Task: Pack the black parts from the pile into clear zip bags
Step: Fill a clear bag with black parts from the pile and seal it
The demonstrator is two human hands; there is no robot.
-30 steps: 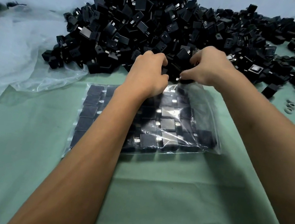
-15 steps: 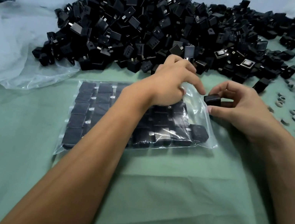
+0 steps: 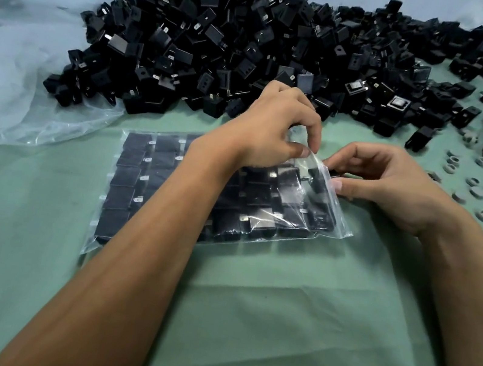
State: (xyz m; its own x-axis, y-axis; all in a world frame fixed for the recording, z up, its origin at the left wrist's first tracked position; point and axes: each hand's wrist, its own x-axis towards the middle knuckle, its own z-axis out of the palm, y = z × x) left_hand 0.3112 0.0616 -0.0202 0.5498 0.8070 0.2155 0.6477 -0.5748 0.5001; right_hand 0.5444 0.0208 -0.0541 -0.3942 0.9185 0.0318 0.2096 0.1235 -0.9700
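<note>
A clear zip bag [image 3: 123,195] lies flat on the green cloth [image 3: 272,332] that covers the table, in front of a big pile of black parts [image 3: 226,36]. The bag is nearly full: black parts lie inside it in neat rows, each with a small metal tab.

The left hand [image 3: 277,131] reaches across the bag, and its grip is closed on the plastic: thumb and forefinger pinch the upper lip of the bag's mouth at the right end and lift it. The right hand [image 3: 390,182] is just beside the mouth. Its grip is closed on 1 black part [image 3: 318,176], which is pinched between thumb and fingers and sits partly inside the opening, under the raised plastic.

The pile runs along the far side of the table, from the left of centre to the right edge, and some loose parts lie apart from it on the right. Near the right edge, small grey rings [image 3: 478,190] are scattered on the cloth. On the left, a crumpled sheet of thin clear plastic [image 3: 23,101] lies partly under the pile.
</note>
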